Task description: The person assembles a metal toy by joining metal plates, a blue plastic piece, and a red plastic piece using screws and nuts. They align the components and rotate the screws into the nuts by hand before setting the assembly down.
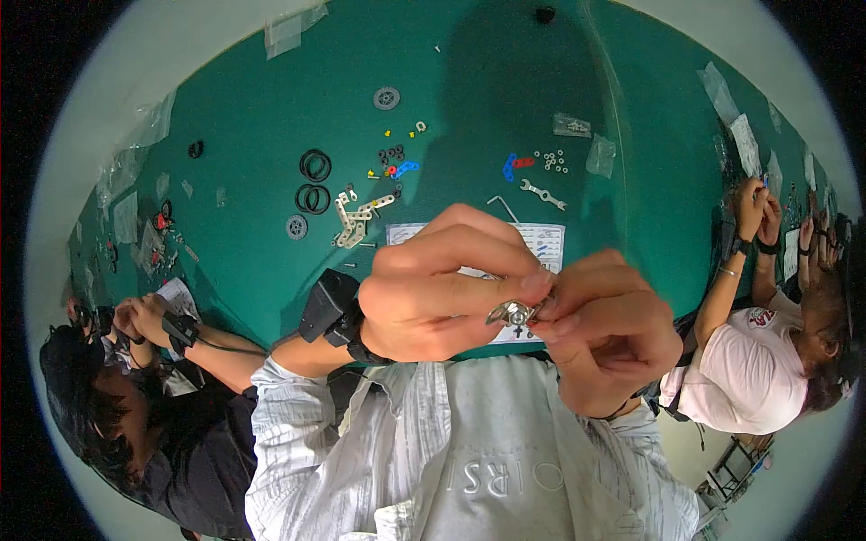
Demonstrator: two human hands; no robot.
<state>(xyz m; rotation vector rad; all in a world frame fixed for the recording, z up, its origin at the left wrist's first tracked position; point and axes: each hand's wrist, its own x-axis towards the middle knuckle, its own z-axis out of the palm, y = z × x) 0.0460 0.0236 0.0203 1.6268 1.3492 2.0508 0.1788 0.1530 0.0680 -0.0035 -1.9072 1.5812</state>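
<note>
Close in front of my chest, my left hand (pixel 442 293) and my right hand (pixel 613 329) meet, fingers closed, at a small silvery metal part (pixel 516 314). My left thumb and forefinger pinch it from one side; my right fingertips grip its other side. Its lobed, curved end shows between the fingers, and the rest is hidden. Beneath the hands lies a printed sheet (pixel 548 236), mostly covered by them. Just beyond the sheet are a hex key (pixel 502 206) and a flat open-ended wrench (pixel 543 195).
Blue strip (pixel 510 168), red piece (pixel 524 163), several nuts (pixel 552 162) and a bagged set (pixel 571 125) lie beyond the wrench. Further left are beige perforated strips (pixel 359 216), black rings (pixel 315 165) and a grey wheel (pixel 386 98). People sit at left (pixel 171 451) and right (pixel 758 361).
</note>
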